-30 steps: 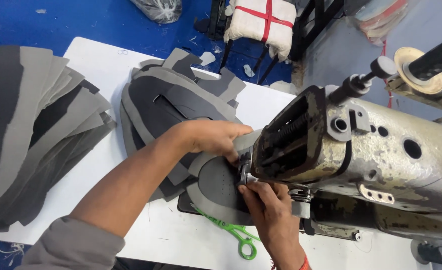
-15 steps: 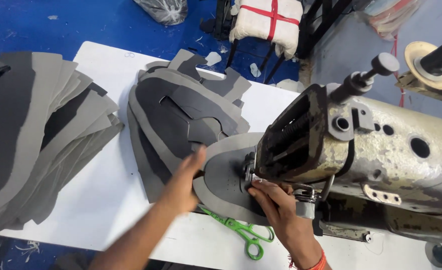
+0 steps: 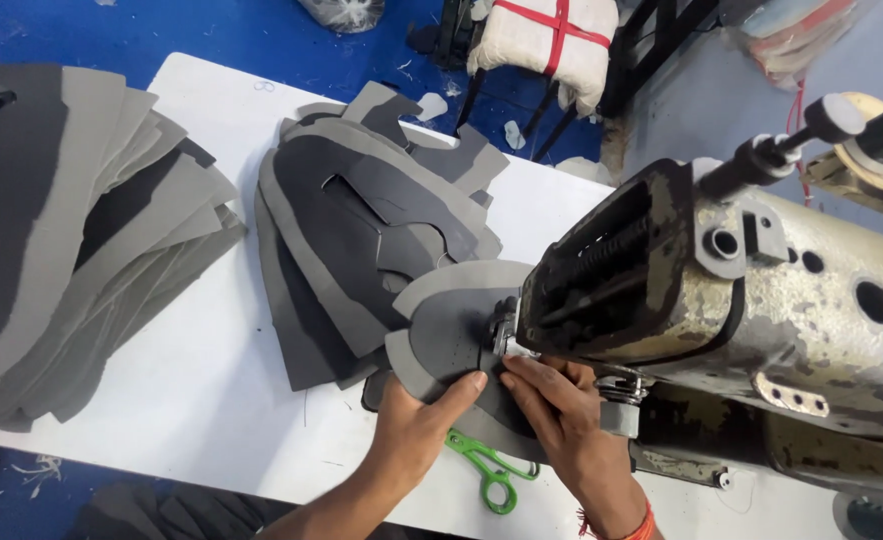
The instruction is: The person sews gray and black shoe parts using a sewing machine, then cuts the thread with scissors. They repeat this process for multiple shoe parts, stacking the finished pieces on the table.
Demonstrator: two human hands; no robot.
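Note:
A rounded grey fabric piece (image 3: 451, 325) lies under the head of a worn industrial sewing machine (image 3: 751, 300). My left hand (image 3: 416, 425) grips its near edge, thumb on top. My right hand (image 3: 561, 415) presses flat on the same piece right beside the needle area (image 3: 506, 335), fingers spread on the cloth. Both hands touch the piece and sit close together at the table's front edge.
A stack of cut grey and black pieces (image 3: 361, 230) lies just left of the machine. A bigger pile (image 3: 71, 230) covers the white table (image 3: 191, 390) at far left. Green scissors (image 3: 486, 470) lie between my wrists. A wrapped white bundle (image 3: 546, 40) stands on the blue floor beyond.
My left hand drew back from over the piece toward me and now grips its near edge. The piece has turned under the machine. My right hand stayed by the needle.

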